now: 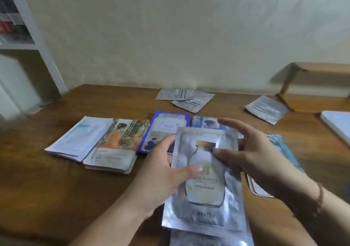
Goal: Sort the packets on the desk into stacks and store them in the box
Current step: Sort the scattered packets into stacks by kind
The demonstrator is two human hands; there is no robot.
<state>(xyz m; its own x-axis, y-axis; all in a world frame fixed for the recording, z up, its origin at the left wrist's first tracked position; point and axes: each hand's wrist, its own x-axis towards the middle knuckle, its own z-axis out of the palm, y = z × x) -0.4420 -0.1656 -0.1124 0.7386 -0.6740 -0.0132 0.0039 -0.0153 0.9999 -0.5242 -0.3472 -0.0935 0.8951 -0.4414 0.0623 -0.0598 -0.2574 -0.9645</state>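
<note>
Left hand (161, 172) pinches the silver Bird's-Nest packet (205, 177) at lower centre, thumb on its face; right hand (251, 151) spread, thumb touching. Recommend squaring edges before adding it to the matching stack.

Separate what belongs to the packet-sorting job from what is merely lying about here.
Job:
silver packet held in left hand, right hand touching
sorted stacks
loose silver packets

Lying about:
white shelf
wooden stand
white object at right edge

A silver packet (206, 179) printed with a cream bottle, a blue-bordered packet (166, 130), an orange-figured packet (117, 143), brown wooden desk (56, 189).
</note>
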